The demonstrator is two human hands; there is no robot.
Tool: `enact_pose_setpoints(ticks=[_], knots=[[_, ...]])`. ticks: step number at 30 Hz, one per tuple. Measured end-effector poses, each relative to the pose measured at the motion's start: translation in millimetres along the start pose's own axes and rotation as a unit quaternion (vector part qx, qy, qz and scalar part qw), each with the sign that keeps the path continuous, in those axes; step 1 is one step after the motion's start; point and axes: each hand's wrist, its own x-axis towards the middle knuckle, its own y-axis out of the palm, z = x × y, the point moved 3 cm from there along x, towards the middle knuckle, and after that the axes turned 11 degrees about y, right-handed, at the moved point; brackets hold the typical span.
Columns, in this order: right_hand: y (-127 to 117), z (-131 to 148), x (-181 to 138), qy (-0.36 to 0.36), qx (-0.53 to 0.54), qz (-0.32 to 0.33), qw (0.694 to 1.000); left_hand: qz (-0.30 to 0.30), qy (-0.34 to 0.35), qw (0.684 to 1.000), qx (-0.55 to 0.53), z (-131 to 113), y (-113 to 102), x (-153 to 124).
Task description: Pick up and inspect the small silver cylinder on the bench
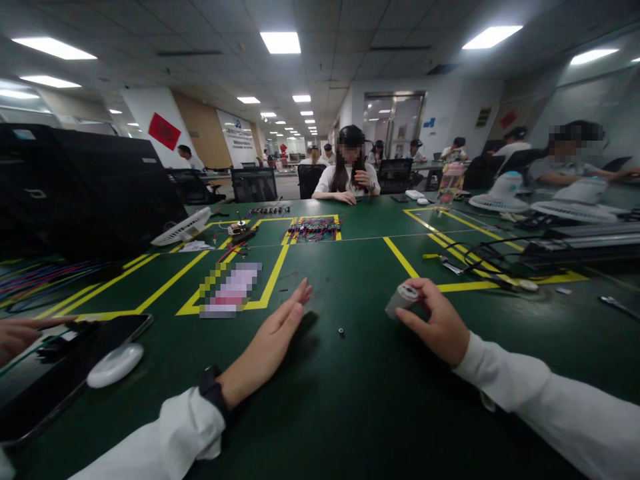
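Note:
My right hand (440,323) grips a pale grey cylinder (399,301) between thumb and fingers, tilted just above or on the green table. Its round end faces up and away; what kind of part it is I cannot make out. To the left, my left hand (273,347) is open, fingers stretched out, its side turned to the tabletop and nothing in it. Between the two hands a tiny metal nut or sleeve (341,331) lies on the green table (345,413). A short dark sliver (283,290) lies beyond my left fingertips.
At the left edge another person's hand (20,337) is over a black phone (75,380), beside a white oval case (115,365). Bundled wired parts (315,229) lie ahead within yellow tape. Cables (480,260) and fans (505,193) stand right. A co-worker (350,167) sits opposite.

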Motion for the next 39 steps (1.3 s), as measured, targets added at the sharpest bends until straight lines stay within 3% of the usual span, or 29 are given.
enact_pose_setpoints(ticks=[4, 9, 12, 15, 17, 19, 21, 23, 26, 28, 31, 34, 37, 39], knots=[[-72.6, -62.4, -9.4, -0.016, -0.169, -0.115, 0.979, -0.049, -0.037, 0.989, -0.133, 5.1, -39.5, -30.7], [-168.5, -146.6, -31.7, 0.122, -0.324, -0.191, 0.919, -0.173, -0.080, 0.972, -0.137, 9.0, -85.5, -60.7], [-193.3, -159.5, -37.6, 0.173, -0.394, -0.201, 0.880, -0.186, -0.119, 0.964, -0.151, 9.6, -99.4, -66.6], [-174.4, -120.3, -35.2, 0.079, -0.462, -0.256, 0.845, -0.171, -0.124, 0.963, -0.167, 13.4, -103.7, -64.8], [-134.7, -78.6, -31.1, -0.044, -0.439, -0.226, 0.868, -0.172, -0.118, 0.965, -0.161, 17.2, -104.4, -63.2], [-81.6, -38.5, -26.1, -0.139, -0.359, -0.117, 0.915, -0.174, -0.116, 0.966, -0.150, 19.7, -104.2, -62.9], [-26.5, -7.0, -18.8, -0.139, -0.266, 0.012, 0.954, -0.175, -0.116, 0.968, -0.140, 19.4, -103.4, -63.6], [22.1, 17.2, -9.5, -0.101, -0.182, 0.114, 0.971, -0.176, -0.115, 0.968, -0.134, 17.0, -102.2, -64.3], [69.7, 42.6, 5.4, -0.074, -0.118, 0.178, 0.974, -0.175, -0.113, 0.969, -0.130, 12.9, -100.1, -64.3], [81.1, 51.1, 12.2, -0.083, -0.109, 0.191, 0.972, -0.171, -0.109, 0.970, -0.132, 11.5, -99.3, -64.3], [64.8, 47.5, 15.2, -0.079, -0.104, 0.180, 0.975, -0.166, -0.103, 0.971, -0.135, 12.1, -100.1, -65.5], [12.3, 27.6, 12.4, -0.101, -0.175, 0.077, 0.976, -0.156, -0.103, 0.973, -0.136, 16.6, -102.5, -66.7], [-56.6, -2.5, 6.7, -0.139, -0.354, -0.066, 0.923, -0.135, -0.084, 0.977, -0.142, 22.4, -105.0, -65.8], [-101.4, -27.6, 3.6, -0.092, -0.469, -0.123, 0.870, -0.129, -0.072, 0.979, -0.139, 25.4, -106.7, -65.1]])
